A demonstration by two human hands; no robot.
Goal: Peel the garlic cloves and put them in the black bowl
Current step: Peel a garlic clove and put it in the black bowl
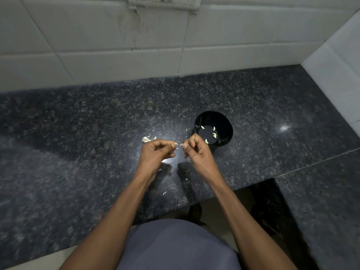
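On the dark granite counter point(78, 121), a small heap of unpeeled garlic point(145, 139) and loose skin lies just to the far left of the hands. The left hand point(155, 152) has its fingers curled, pinching a small pale scrap at its fingertips, and the right hand point(194, 151) beside it is likewise curled, pinching another small pale bit; whether each bit is clove or skin cannot be told. Just to the far right of the right hand stands the black bowl point(224, 121), with several peeled cloves point(214, 135) lying in its bottom.

Hands point(180, 148) pinch garlic clove point(178, 144) beside black bowl point(226, 121).
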